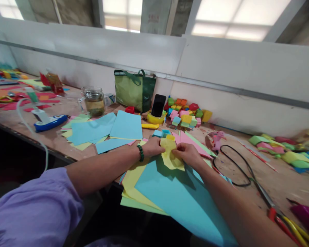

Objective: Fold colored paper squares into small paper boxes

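A piece of yellow paper (170, 156), creased and uneven at its lower edge, is held up between my two hands. My left hand (153, 146), with a green bead bracelet at the wrist, pinches its left edge. On the other side, the fingers of my right hand (187, 153) are closed on its right edge. Beneath lies a stack of coloured sheets with a large blue sheet (180, 195) on top and yellow sheets (135, 181) sticking out at the left. Just beyond my hands sit small folded paper pieces, blue (166, 132) and yellow (170, 137).
Blue sheets (126, 124) lie left of my hands. Behind stand a glass mug (92, 102), a green bag (130, 90), a phone (158, 105) and a pile of paper cubes (186, 115). Pliers (273, 209) and a black cord (240, 164) lie right. A power strip (50, 122) sits left.
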Demonstrator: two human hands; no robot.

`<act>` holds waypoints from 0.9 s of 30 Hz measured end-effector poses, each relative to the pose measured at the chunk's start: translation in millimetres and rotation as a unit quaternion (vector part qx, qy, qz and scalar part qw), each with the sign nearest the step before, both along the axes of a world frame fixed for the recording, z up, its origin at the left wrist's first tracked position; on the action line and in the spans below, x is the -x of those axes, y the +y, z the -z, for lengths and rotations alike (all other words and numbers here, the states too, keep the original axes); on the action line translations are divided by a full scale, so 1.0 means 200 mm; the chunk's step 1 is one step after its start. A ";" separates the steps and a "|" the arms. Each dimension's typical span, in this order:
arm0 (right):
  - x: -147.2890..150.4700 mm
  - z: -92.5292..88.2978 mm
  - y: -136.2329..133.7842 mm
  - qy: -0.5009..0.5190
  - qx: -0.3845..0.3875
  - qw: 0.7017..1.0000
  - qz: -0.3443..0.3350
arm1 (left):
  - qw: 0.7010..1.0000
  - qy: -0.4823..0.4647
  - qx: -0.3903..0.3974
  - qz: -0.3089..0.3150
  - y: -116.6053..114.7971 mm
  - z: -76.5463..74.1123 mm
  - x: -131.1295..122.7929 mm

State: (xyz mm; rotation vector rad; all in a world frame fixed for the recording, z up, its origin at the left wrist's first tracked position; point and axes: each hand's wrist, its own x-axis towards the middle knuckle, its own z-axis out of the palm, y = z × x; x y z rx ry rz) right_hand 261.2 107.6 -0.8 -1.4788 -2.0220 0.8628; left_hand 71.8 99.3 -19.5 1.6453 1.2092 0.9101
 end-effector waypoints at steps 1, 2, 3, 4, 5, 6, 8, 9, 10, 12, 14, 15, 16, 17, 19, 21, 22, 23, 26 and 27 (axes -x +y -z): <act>0.00 0.00 -0.01 -0.003 -0.015 1.000 -0.002 | 1.000 -0.003 0.002 0.001 0.00 0.00 0.00; 0.01 -0.01 -0.02 -0.006 -0.030 1.000 -0.003 | 1.000 -0.006 0.004 0.001 0.00 -0.01 0.00; 0.01 -0.02 -0.03 -0.008 -0.049 0.999 -0.005 | 1.000 -0.009 0.007 0.000 -0.01 -0.02 0.00; 0.01 -0.02 -0.04 -0.010 -0.071 0.997 -0.012 | 1.000 -0.011 0.009 -0.001 -0.01 -0.02 0.00; 0.02 -0.03 -0.05 -0.011 -0.092 0.995 -0.024 | 1.000 -0.012 0.012 -0.001 -0.01 -0.03 0.00; 0.02 -0.03 -0.06 -0.010 -0.111 0.993 -0.042 | 1.000 -0.012 0.014 -0.003 -0.02 -0.03 0.00; 0.02 -0.04 -0.07 -0.004 -0.134 0.987 -0.090 | 1.000 -0.011 0.016 -0.006 -0.02 -0.04 0.00; 0.02 -0.05 -0.07 0.001 -0.134 0.984 -0.114 | 1.000 -0.009 0.017 -0.008 -0.02 -0.04 0.00; 0.01 -0.05 -0.07 0.007 -0.126 0.983 -0.135 | 1.000 -0.008 0.017 -0.010 -0.02 -0.04 0.00; -0.01 -0.05 -0.06 0.017 -0.098 0.981 -0.166 | 1.000 -0.005 0.017 -0.012 -0.02 -0.04 0.01; -0.03 -0.06 -0.04 0.026 -0.066 0.981 -0.181 | 1.000 -0.003 0.017 -0.008 -0.01 -0.04 0.01; -0.03 -0.06 -0.03 0.031 -0.055 0.982 -0.179 | 1.000 -0.002 0.017 -0.004 -0.01 -0.03 0.01; -0.04 -0.06 -0.03 0.036 -0.049 0.983 -0.172 | 1.000 -0.002 0.016 0.000 -0.01 -0.03 0.01; -0.04 -0.06 -0.03 0.042 -0.046 0.985 -0.163 | 1.000 -0.002 0.014 0.003 -0.01 -0.02 0.01; -0.03 -0.06 -0.03 0.062 -0.042 0.987 -0.141 | 1.000 -0.003 0.009 0.008 -0.01 -0.01 0.01; -0.01 -0.07 -0.04 0.089 -0.023 0.987 -0.130 | 1.000 -0.001 0.000 0.013 -0.01 0.00 0.00; 0.00 -0.07 -0.04 0.100 -0.004 0.986 -0.132 | 1.000 0.002 -0.007 0.015 -0.01 0.00 0.00; 0.00 -0.08 -0.05 0.106 0.017 0.985 -0.137 | 1.000 0.007 -0.014 0.019 -0.01 0.00 -0.01; 0.01 -0.10 -0.06 0.119 0.078 0.978 -0.155 | 0.999 0.023 -0.038 0.031 -0.02 0.00 -0.01; 0.01 -0.10 -0.06 0.128 0.093 0.975 -0.157 | 0.998 0.029 -0.045 0.036 -0.02 -0.01 -0.01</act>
